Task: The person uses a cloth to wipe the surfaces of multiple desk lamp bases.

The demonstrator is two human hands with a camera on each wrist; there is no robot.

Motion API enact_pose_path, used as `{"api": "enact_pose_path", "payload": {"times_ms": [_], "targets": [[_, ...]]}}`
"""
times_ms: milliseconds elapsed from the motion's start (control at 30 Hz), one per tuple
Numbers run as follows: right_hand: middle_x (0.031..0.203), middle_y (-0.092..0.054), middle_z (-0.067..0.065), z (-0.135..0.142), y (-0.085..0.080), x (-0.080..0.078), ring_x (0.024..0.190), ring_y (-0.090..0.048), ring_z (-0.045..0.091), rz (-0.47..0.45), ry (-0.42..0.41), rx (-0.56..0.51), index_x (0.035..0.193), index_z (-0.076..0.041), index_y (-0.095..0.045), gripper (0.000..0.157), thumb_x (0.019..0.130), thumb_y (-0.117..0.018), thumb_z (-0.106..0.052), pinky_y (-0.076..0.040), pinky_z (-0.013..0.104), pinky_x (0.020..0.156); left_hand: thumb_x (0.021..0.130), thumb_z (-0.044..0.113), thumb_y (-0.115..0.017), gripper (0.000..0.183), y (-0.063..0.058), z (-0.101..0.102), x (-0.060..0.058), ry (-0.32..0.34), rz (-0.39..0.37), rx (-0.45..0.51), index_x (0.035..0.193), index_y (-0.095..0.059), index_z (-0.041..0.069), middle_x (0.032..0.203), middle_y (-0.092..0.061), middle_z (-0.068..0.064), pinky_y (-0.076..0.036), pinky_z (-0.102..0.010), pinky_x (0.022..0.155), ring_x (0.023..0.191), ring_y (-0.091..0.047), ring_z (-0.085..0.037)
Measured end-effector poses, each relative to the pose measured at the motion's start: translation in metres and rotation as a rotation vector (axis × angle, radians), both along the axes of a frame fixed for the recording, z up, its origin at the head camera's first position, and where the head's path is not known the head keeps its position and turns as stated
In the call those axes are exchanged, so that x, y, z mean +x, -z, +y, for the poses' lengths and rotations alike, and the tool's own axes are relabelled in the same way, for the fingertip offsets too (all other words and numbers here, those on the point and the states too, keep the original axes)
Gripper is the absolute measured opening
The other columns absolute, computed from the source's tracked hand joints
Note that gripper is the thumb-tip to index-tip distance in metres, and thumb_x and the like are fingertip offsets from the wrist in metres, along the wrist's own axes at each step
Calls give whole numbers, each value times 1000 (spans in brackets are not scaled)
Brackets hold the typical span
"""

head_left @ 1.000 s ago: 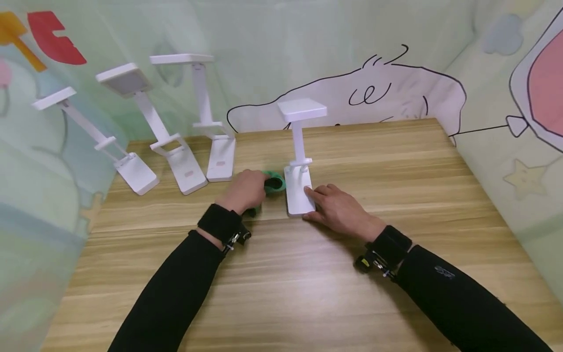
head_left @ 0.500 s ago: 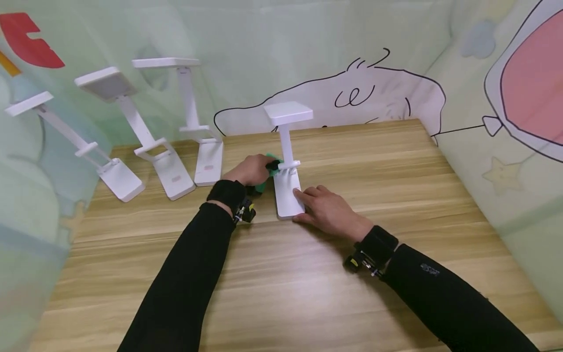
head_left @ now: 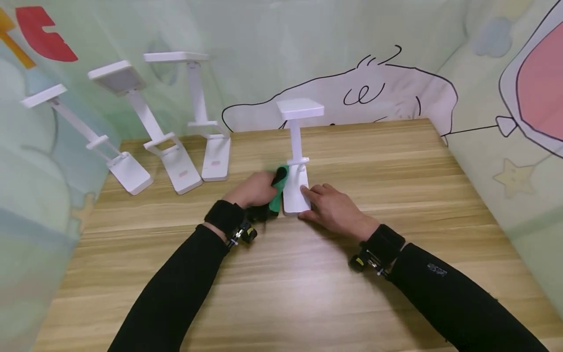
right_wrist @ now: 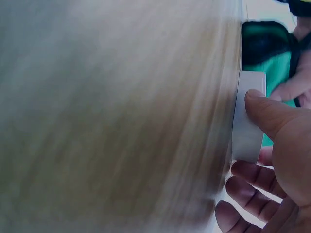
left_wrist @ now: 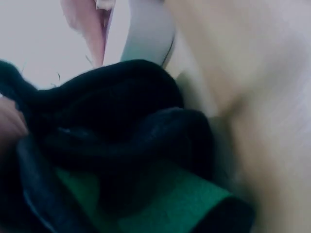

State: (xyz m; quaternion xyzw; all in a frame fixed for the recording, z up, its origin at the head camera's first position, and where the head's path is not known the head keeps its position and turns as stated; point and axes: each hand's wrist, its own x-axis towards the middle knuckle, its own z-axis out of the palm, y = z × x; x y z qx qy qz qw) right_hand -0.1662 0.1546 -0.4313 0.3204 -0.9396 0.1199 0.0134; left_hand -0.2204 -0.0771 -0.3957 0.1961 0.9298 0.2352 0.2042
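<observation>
Head view: relative to the desk lamp (head_left: 298, 161), the left hand (head_left: 257, 189) has moved toward the near end of the base (head_left: 292, 195). Half a second earlier it was beside the hinge at the far end. The green cloth (head_left: 277, 198) with black edging has travelled with it and now lies along the left edge of the base. The right hand (head_left: 334, 208) is unchanged at the right edge. The camera framing has also shifted slightly. The lamp stands upright on the tabletop (head_left: 281, 293), between the hands. The long axis of its base runs from near to far; the stem (head_left: 295, 139) rises from the far end and carries a nearly level lamp head (head_left: 303, 108). The left hand grips the cloth; its back conceals most of its fingers.

Left wrist view: folded cloth with thick black edging fills the lower left. The pale side of the base appears above it, cut off by the frame. The view is dark and blurred; the left hand's grip cannot be determined here.

Right wrist view: the right hand holds the base, thumb (right_wrist: 260, 109) on the near end face, other fingers curled alongside. The cloth shows behind the base, partly hidden; the left hand is cut off at the right border.
</observation>
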Motion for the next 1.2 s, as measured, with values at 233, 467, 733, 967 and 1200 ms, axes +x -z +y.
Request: {"api": "enact_pose_path", "payload": {"times_ms": [233,467,733,967,1200], "targets": [[113,-62,15,4,-1,-1,96,-55,27,-3,16,-15,141,-1,-46,73,88,-66,-47,-53,41,75,93,12,-50,57,1,2,31,89,28,-56,148,-36,5,126,-61,-16,-49,-35,87,97,-57,-23],[116,-61,16,7,0,0,100,-55,28,-20,27,-24,143,-2,-44,74,89,-65,-48,-52,43,78,93,10,-49,55,-8,-6,58,223,-26,-99,148,-39,10,130,-59,-12,-48,-30,80,93,-56,-20],[117,-62,17,5,2,-1,100,-56,29,5,-5,-41,142,-2,-45,73,88,-66,-46,-53,43,79,89,4,-51,57,-24,-8,48,71,146,-86,145,-43,8,118,-63,-12,-52,-35,76,86,-59,-24],[112,-63,14,2,4,-2,97,-56,28,20,-21,-42,123,-2,-60,56,88,-67,-45,-51,44,80,91,10,-55,57,0,18,41,227,451,-222,146,-41,11,144,-51,-8,-40,-43,98,126,-48,-22],[113,-62,14,3,2,0,99,-55,30,6,-8,-33,142,-4,-46,65,90,-66,-38,-52,45,81,88,13,-60,56,2,15,70,319,503,-266,143,-48,15,146,-49,-8,-42,-45,96,129,-47,-25]]}}
